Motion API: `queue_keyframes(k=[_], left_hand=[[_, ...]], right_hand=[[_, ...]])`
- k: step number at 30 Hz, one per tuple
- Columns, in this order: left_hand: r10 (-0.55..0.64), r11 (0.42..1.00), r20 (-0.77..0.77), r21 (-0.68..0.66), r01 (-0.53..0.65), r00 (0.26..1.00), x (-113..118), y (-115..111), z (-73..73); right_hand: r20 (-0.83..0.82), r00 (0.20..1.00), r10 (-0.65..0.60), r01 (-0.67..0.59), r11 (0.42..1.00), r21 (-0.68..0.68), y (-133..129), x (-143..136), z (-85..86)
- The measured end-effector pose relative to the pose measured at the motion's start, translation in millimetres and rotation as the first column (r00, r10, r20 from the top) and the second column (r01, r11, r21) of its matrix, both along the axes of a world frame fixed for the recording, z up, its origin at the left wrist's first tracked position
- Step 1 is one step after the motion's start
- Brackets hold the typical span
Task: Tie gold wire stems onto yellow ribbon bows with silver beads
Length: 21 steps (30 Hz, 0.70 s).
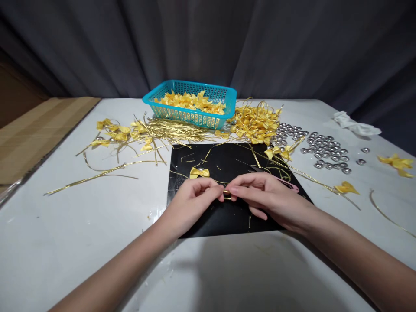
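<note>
Above the black mat, my left hand and my right hand nearly meet at the fingertips. Between them a short piece of gold cord shows as two parallel strands, its ends pinched by the fingers of both hands. Just beyond my left hand a yellow bow lies on the mat. Scissors with pink handles rest partly hidden behind my right hand. Cord scraps lie about the mat.
A blue basket of yellow bows stands at the back. Gold cords lie before it, a bow pile to its right. Silver beads and a white crumpled cloth are at right, cardboard at left.
</note>
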<state>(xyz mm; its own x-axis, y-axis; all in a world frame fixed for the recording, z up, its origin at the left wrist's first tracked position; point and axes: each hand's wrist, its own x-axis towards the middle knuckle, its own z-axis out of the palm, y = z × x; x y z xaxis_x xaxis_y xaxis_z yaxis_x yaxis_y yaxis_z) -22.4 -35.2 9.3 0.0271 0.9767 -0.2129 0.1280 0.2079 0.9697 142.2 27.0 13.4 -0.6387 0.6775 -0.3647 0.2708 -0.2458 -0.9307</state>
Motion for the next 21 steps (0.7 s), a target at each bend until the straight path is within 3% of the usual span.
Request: queue_keyframes(k=[9,21], left_hand=[[-0.044,0.999,-0.025,0.002,0.044,0.999,-0.4,-0.3,-0.9],[-0.12,0.993,-0.04,-0.002,0.12,0.992,-0.5,-2.5,-2.5]], right_hand=[[0.105,0.994,0.023,-0.034,0.994,0.104,-1.4,-2.5,3.6],[0.157,0.979,0.128,-0.148,0.981,0.123,-1.1,-1.7,8.2]])
